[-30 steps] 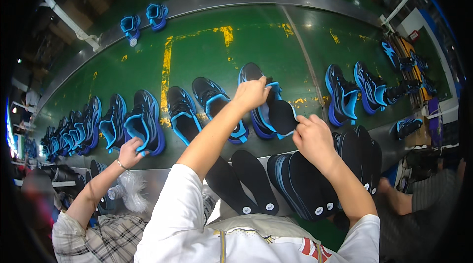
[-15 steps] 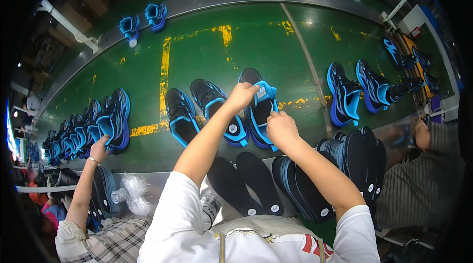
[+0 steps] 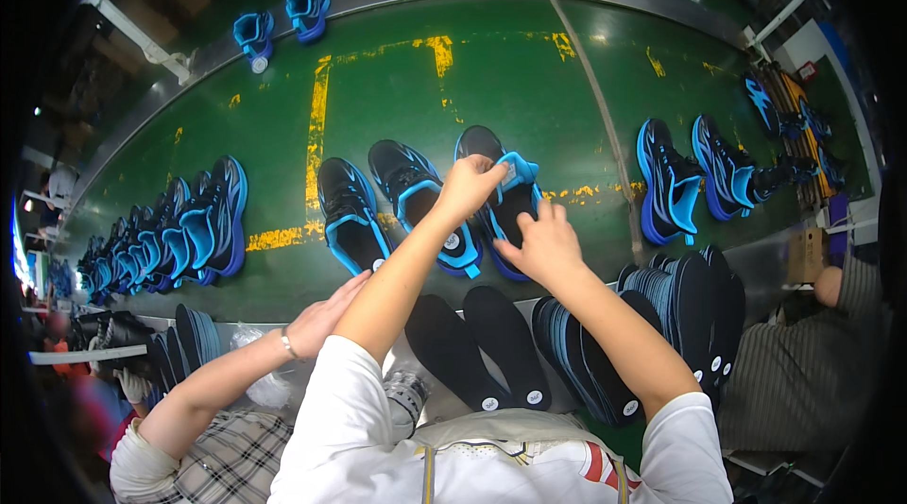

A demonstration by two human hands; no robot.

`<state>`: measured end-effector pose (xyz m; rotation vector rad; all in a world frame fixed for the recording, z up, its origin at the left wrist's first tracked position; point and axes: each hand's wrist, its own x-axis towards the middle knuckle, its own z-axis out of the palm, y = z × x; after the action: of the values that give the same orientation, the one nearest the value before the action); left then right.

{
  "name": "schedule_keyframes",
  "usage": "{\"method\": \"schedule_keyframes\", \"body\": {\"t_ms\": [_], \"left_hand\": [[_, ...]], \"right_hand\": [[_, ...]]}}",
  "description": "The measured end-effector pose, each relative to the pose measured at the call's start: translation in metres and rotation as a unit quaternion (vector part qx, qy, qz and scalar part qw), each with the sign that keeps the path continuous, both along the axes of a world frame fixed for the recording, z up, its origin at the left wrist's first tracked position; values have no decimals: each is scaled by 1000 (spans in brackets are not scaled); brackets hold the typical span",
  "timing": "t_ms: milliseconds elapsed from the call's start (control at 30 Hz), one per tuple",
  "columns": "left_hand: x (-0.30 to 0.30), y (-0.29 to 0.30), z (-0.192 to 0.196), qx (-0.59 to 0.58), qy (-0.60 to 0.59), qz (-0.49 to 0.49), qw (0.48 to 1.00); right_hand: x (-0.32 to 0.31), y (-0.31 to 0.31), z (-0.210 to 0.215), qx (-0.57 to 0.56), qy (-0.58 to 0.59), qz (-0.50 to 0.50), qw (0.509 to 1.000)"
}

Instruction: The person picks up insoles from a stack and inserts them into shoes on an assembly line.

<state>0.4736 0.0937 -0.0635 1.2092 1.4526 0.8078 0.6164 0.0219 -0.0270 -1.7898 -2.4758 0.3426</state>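
Observation:
A black and blue sneaker (image 3: 482,140) stands on the green belt in front of me, toe pointing away. My left hand (image 3: 470,187) pinches its blue tongue (image 3: 522,170) and holds it up, so the dark inside shows. At the shoe's heel end is my right hand (image 3: 550,247), thumb and fingers spread apart around the opening. Whether those fingertips touch the collar is hard to make out. Just left stand a second sneaker (image 3: 397,159), partly behind my left forearm, and a third sneaker (image 3: 340,181), both with a round white sticker inside.
Two black insoles (image 3: 505,343) lie before me, beside insole stacks (image 3: 576,353). A co-worker's hand (image 3: 326,317) reaches toward the third sneaker from the left. More sneakers line the belt left (image 3: 227,211) and right (image 3: 666,183); two stand on the far ledge (image 3: 307,15).
My right hand has gone from closed to spread fingers at the heel. My left hand keeps the tongue. The co-worker's hand has left the sneakers at left and come toward the third sneaker.

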Motion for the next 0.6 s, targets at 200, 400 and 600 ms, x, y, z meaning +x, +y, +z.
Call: {"method": "schedule_keyframes", "body": {"t_ms": [200, 400, 600], "left_hand": [[6, -2, 1, 44, 44, -11, 998], [10, 0, 1, 39, 36, -26, 998], [9, -2, 11, 4, 35, -25, 999]], "right_hand": [[15, 36, 3, -276, -55, 85, 956], [0, 42, -49, -100, -49, 104, 988], [3, 38, -60, -91, -109, 166, 976]]}}
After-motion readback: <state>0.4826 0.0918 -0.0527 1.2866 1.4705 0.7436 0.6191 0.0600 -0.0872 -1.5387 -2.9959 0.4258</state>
